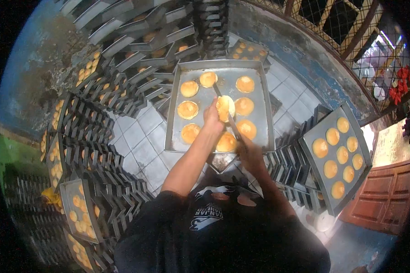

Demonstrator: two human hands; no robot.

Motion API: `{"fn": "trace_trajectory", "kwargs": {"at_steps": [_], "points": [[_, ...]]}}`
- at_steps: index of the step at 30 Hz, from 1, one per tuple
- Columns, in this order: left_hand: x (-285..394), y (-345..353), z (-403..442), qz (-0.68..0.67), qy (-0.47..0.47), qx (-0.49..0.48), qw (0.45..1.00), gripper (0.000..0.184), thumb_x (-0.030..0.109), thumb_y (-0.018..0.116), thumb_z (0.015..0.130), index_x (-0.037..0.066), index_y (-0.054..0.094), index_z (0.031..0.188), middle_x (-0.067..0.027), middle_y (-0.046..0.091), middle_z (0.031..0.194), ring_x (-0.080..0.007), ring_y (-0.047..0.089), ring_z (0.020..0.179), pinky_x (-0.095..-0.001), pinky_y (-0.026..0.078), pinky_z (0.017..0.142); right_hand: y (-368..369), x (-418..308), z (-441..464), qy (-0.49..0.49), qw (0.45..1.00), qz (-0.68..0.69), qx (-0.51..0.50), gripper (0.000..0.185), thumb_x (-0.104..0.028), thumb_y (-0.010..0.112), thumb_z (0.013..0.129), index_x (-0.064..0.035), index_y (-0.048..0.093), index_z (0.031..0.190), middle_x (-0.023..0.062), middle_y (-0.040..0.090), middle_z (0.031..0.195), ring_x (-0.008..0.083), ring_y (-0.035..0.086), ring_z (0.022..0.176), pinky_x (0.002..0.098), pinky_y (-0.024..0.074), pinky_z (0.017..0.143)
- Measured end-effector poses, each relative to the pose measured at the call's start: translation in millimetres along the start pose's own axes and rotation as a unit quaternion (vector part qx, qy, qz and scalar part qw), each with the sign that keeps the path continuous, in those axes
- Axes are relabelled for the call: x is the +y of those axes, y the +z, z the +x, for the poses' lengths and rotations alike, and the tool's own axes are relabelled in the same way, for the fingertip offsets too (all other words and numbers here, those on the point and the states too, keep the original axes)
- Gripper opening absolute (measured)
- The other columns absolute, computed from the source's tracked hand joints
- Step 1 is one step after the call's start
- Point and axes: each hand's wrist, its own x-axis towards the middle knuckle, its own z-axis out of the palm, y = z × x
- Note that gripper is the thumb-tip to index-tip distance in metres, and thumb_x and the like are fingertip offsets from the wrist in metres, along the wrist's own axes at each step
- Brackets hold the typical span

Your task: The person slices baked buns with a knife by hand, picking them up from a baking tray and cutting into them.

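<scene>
Left hand point(212, 114): fingers around a bun point(224, 107) above the tray point(169, 132), presumably steadying it for the knife point(233, 127). Right hand point(250, 157): fingers closed on the knife, which passes behind or through the bun.

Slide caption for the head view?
Left hand holds a bun, right hand a knife, over a metal tray of buns.

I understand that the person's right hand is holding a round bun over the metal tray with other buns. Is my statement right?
Not the right hand but the left hand holds the round bun, as the head view shows; the rest is right.
</scene>
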Motion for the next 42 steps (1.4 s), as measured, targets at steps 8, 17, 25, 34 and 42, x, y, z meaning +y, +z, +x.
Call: {"fn": "trace_trajectory", "kwargs": {"at_steps": [8, 17, 25, 34, 42], "points": [[21.2, -6.3, 27.0, -0.049, -0.007, 0.006, 0.999, 0.03, 0.029, 0.052, 0.107, 0.001, 0.058, 0.118, -0.0134, 0.069, 0.108, -0.0282, 0.071, 0.094, -0.0486, 0.061, 0.077, 10.6, 20.0, 5.4, -0.039, 0.999, -0.027, -0.004, 0.037, -0.008, 0.055, 0.1, -0.0025, 0.057, 0.137, 0.0104, 0.067, 0.085, 0.0177, 0.066, 0.076, 0.0348, 0.0535, 0.071], [8.8, 5.4, 23.4, -0.042, 0.017, 0.034, 0.998, 0.043, 0.037, 0.043, 0.11, 0.001, 0.055, 0.13, -0.0134, 0.069, 0.119, -0.0293, 0.071, 0.104, -0.0477, 0.06, 0.088, 14.0, 1.0, 50.5, 0.026, 0.997, 0.064, -0.031, 0.038, -0.021, 0.057, 0.101, -0.0036, 0.059, 0.135, 0.0168, 0.07, 0.091, 0.0263, 0.069, 0.084, 0.0404, 0.0536, 0.076], [45.2, -10.7, 75.5, 0.036, 0.065, 0.047, 0.996, 0.054, 0.042, 0.043, 0.109, -0.003, 0.044, 0.139, -0.0184, 0.064, 0.125, -0.0326, 0.069, 0.108, -0.0503, 0.062, 0.088, -9.8, 14.0, -34.5, 0.087, 0.994, -0.055, -0.031, 0.04, -0.005, 0.061, 0.094, -0.0036, 0.061, 0.134, 0.017, 0.073, 0.099, 0.0203, 0.071, 0.085, 0.0348, 0.0556, 0.08], [33.0, -26.8, 0.8, 0.6, 0.316, -0.069, 0.732, 0.056, 0.038, 0.058, 0.099, -0.005, 0.059, 0.135, -0.027, 0.062, 0.134, -0.0385, 0.062, 0.12, -0.0432, 0.049, 0.1, -72.9, -9.9, -73.7, 0.109, 0.987, -0.085, 0.082, 0.042, 0.004, 0.063, 0.089, -0.004, 0.061, 0.13, 0.0084, 0.069, 0.086, 0.0172, 0.068, 0.08, 0.0305, 0.0536, 0.073], [15.9, -47.9, -45.4, 0.813, 0.072, -0.21, 0.538, 0.065, 0.048, 0.077, 0.085, -0.007, 0.065, 0.117, -0.0195, 0.07, 0.103, -0.0271, 0.068, 0.098, -0.0388, 0.052, 0.087, -80.1, 6.4, -67.4, 0.074, 0.995, -0.028, 0.057, 0.03, -0.004, 0.055, 0.1, -0.0043, 0.062, 0.13, 0.0065, 0.068, 0.082, 0.0141, 0.064, 0.071, 0.0297, 0.052, 0.064]]}}
